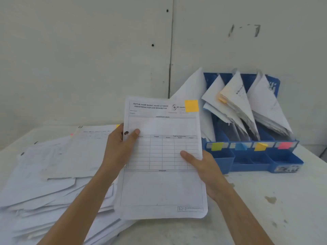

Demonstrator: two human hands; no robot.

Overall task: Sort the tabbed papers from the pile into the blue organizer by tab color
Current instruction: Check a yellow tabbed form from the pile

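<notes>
Single head view, forward-down across white tabletop (pixel 265 200) to pale panel wall (pixel 88 59); printed white sheet (pixel 162 188) close; edges seemingly warped.

A white tabletop (pixel 265 218) ran across the lower part of the view, its surface worn and speckled. A brownish stain (pixel 270 199) marked it toward the right, with two smaller dark spots (pixel 274 224) just below. Behind stood a pale, panelled wall (pixel 70 59), split by a dark vertical seam (pixel 170 50). Two small dark holes sat near that seam, one high (pixel 167 10) and one lower to its left (pixel 152 45). Faint grey scuff marks (pixel 246 30) showed on the right-hand panel.
</notes>
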